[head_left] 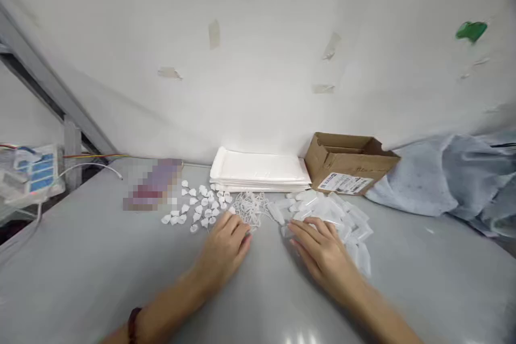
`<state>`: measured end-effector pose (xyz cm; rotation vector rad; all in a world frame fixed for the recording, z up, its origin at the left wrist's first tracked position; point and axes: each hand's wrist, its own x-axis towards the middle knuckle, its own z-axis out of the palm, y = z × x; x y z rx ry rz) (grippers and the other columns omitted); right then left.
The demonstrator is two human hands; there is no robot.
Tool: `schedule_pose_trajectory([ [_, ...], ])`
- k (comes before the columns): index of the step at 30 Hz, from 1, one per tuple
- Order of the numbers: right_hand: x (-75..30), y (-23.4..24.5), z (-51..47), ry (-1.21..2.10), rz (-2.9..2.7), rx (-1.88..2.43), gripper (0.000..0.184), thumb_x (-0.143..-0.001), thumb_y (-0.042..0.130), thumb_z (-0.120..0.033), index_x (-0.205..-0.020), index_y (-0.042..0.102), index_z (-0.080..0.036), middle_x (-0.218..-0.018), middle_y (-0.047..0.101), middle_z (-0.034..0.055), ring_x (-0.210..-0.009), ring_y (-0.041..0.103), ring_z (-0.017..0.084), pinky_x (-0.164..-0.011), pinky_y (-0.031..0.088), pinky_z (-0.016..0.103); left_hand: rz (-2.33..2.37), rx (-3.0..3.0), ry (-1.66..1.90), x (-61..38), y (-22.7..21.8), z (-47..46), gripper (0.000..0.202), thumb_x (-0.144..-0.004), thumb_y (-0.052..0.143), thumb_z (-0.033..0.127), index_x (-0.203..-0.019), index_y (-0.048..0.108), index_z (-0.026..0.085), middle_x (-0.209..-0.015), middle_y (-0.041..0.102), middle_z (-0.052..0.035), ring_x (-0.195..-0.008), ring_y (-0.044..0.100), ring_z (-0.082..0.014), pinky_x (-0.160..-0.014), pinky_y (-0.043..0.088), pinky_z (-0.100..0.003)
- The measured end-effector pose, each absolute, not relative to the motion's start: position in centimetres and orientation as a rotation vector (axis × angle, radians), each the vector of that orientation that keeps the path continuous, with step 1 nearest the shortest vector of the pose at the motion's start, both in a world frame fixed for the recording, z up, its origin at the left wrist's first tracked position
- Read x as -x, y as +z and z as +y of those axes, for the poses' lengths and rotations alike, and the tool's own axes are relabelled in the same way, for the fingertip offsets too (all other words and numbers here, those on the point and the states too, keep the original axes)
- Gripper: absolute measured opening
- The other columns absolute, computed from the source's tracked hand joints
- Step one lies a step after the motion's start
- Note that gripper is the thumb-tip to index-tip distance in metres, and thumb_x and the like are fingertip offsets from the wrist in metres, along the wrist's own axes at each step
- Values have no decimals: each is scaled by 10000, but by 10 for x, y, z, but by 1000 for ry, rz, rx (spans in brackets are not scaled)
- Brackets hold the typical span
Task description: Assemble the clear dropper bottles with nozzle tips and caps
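My left hand [226, 241] rests on the grey table [258, 290], fingers loosely bent and slightly apart. Its fingertips are beside a scatter of small white plastic caps [205, 202] and a tangle of thin white cords [250, 205]. I see nothing held in it, though the palm side is hidden. On the other side my right hand [316, 244] lies with its fingers stretched out at the near edge of a pile of translucent plastic pieces [355, 220]. The fingers partly cover some of these pieces and seem to touch them. One translucent piece [276, 213] lies between the cords and the pile.
Behind the small parts lies a stack of flat white trays [260, 166]. An open cardboard box [355, 164] with a label stands right of it, next to light blue cloth [423, 177]. A blurred-out flat item [155, 185] lies left; cables and a power strip [38, 169] are farther left.
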<state>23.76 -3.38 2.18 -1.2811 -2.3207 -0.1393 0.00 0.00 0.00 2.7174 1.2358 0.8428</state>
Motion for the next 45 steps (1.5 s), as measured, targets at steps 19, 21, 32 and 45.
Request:
schedule_pose_trajectory([
  [19,-231,31,-39,-532,-2529,905,430,-950,233,-45,-1095,636,-84,-995,707,102,-849,579,263,-738,400,421,1139,-2294,1233,1,11,4,132,-888,529,137,-882,643,204,-854,609,-23,-815,547,-146,-723,459,-255],
  [21,-232,39,-42,-502,-2497,841,404,-948,256,-51,-1079,637,-79,-966,706,111,-819,588,245,-725,425,392,1159,-2222,1205,6,11,6,127,-893,517,172,-890,637,212,-881,630,-20,-840,571,-146,-737,474,-250],
  [32,-231,24,-53,-275,-2086,952,178,-839,510,-6,-924,547,-157,-1036,570,143,-881,605,189,-702,511,265,1386,-1563,1314,18,20,17,242,-851,562,421,-924,623,199,-972,709,-56,-941,657,-200,-797,519,-287],
  [45,-192,20,-50,236,-1867,1131,205,-895,501,-190,-1099,493,-197,-989,616,100,-935,640,214,-794,560,363,1379,-2020,1369,21,36,17,181,-871,515,307,-895,655,195,-921,665,-56,-836,599,-195,-571,456,-250],
])
